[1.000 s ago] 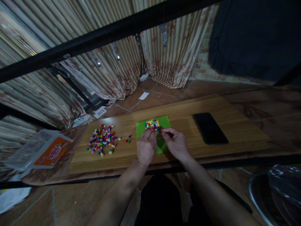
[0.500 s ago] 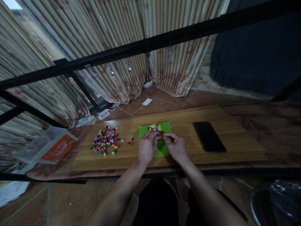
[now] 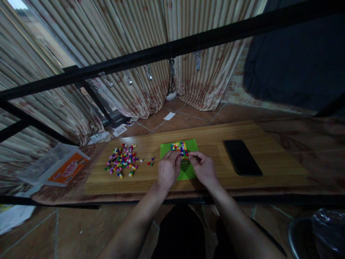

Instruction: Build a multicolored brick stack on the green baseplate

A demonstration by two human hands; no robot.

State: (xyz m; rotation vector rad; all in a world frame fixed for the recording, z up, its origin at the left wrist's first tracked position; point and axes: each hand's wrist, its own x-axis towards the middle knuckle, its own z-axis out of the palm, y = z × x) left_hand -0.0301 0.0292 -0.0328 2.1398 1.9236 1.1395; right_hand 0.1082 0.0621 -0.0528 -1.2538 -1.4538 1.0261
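A green studded baseplate (image 3: 193,144) lies on the wooden board, with a patch of small multicoloured building bricks (image 3: 179,145) on it. My left hand (image 3: 169,169) is closed over the lower left of this patch, and its fingers hide some of the bricks. From the right, my right hand (image 3: 204,168) pinches thumb and forefinger together at the edge of the same bricks. Both sets of fingertips press on the build from opposite sides. Whether a separate loose brick is between any fingers is too small to tell.
To the left lies a heap of loose bricks (image 3: 122,162), with a few strays (image 3: 149,163) nearer the baseplate. A black phone (image 3: 243,158) rests on the wooden board (image 3: 277,165) at right. A clear plastic box (image 3: 40,171) with an orange label stands far left. A black rail (image 3: 183,46) crosses beyond.
The view has shifted slightly. My hands stay at the bricks in nearly the same pose, with a little more of the coloured patch showing between them.
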